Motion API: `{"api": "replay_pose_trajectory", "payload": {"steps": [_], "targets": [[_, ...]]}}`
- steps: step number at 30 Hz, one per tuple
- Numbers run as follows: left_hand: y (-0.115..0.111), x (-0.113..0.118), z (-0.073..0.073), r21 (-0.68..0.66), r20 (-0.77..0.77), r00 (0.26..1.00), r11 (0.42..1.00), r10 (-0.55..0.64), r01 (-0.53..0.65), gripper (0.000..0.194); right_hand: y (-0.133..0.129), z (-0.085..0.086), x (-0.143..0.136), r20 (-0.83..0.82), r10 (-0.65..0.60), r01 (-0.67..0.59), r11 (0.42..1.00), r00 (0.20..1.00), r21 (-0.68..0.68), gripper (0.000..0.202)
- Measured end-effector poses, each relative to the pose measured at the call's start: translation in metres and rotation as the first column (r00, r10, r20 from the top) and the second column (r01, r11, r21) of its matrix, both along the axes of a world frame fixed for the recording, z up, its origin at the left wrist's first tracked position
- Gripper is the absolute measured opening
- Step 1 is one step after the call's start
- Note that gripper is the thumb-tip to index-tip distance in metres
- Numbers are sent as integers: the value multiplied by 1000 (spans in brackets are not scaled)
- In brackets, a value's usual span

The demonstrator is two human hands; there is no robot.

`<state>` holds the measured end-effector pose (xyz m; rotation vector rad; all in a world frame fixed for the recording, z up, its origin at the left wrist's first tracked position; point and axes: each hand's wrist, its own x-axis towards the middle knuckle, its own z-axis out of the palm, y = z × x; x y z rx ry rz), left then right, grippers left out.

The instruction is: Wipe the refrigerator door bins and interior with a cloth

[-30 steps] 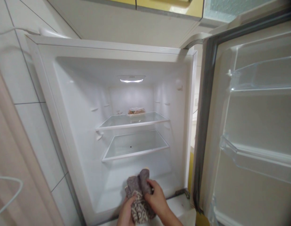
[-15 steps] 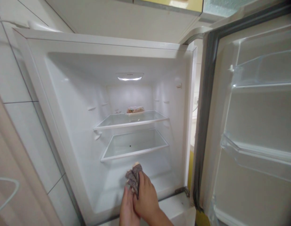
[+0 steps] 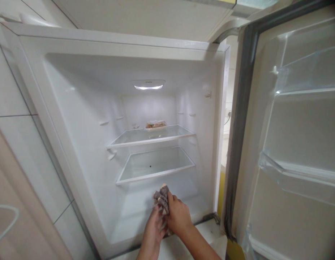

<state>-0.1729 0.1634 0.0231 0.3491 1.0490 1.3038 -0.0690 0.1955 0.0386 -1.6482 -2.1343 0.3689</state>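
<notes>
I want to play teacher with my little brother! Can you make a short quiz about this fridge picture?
1. True or false: the fridge door stands open.
2. What do both hands hold together?
A. a grey patterned cloth
B. a milk bottle
C. a sponge
3. Fill in: the only food pack in view sits at the back of the ______ glass shelf.

Key
1. True; the door is swung out to the right.
2. A; the left hand and the right hand bunch the cloth low in the fridge, below the lower shelf.
3. Upper; the food pack lies on the upper shelf, under the lamp.
</notes>
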Motion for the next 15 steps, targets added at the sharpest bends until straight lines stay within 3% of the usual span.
{"api": "replay_pose_trajectory", "payload": {"steps": [3,6,10,12,15], "targets": [[1,-4,-3,-8,15,1000,1000,-21,21,46,-2,0,-1,36,34,-36,998,999,57,60],[4,-14,-12,-21,-38,999,999,34,-35,40,1,2,0,51,31,-35,995,998,96,57],[10,-50,-34,114,-317,941,990,117,-84,30,21,1,17,158,-90,58,979,983,195,52],[12,-77,-47,225,-573,800,973,175,-52,40,33,-6,29,199,-173,129,968,965,217,50],[13,-119,-67,399,-869,346,914,353,69,49,43,-23,36,236,-195,155,972,952,176,41]]}}
